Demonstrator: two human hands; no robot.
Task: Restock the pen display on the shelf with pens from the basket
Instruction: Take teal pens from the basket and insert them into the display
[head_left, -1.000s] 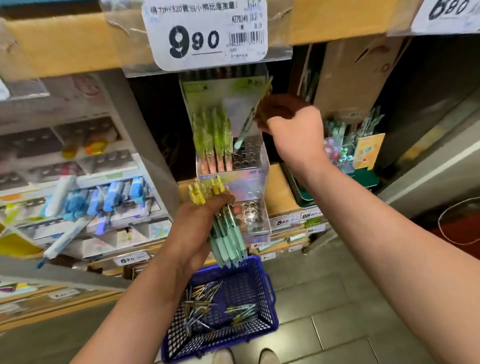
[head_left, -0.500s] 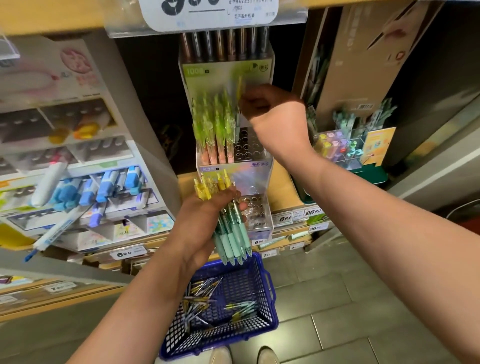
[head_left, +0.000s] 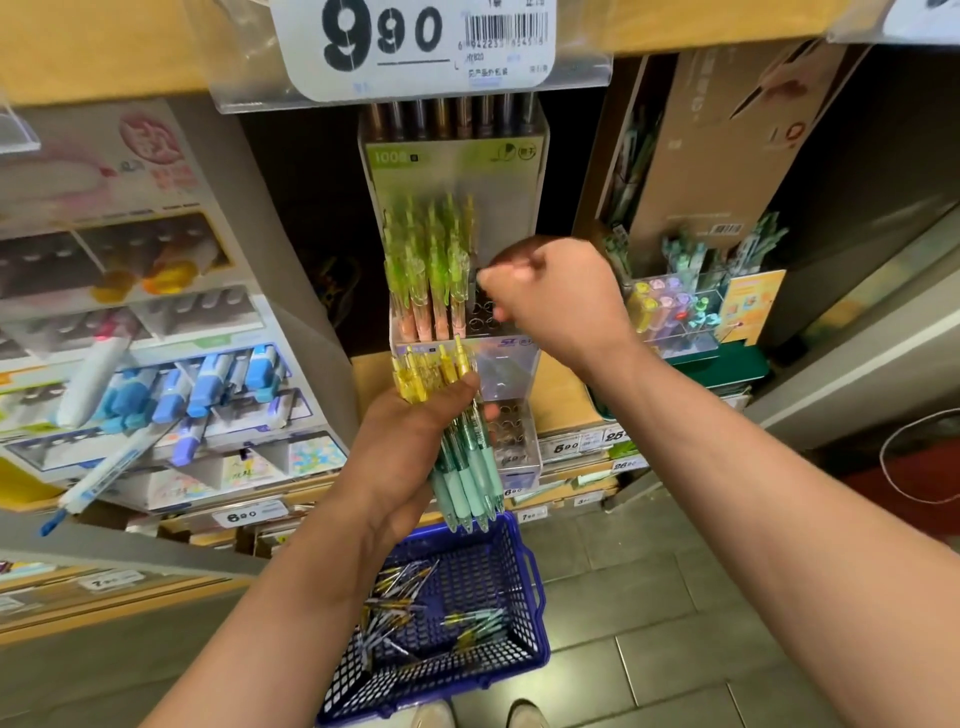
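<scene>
The clear pen display stands on the shelf, with a row of green-topped pens in its left holes and bare holes to the right. My right hand hovers over those bare holes. Its fingers are curled just right of the last standing pen, and I see nothing between them. My left hand grips a bundle of pens with yellow tops and teal grips, below the display's front. On the floor under it, the blue basket holds several loose pens.
A tiered rack of blue correction tapes and markers fills the left. At the right stand a small clear organiser of pastel pens and a tall cardboard box. A 9.90 price tag hangs overhead. My shoes are at the basket.
My right hand set its pen into the display beside the green-topped row, then dropped lower, away from the pen's top. The left hand kept its bundle in place.
</scene>
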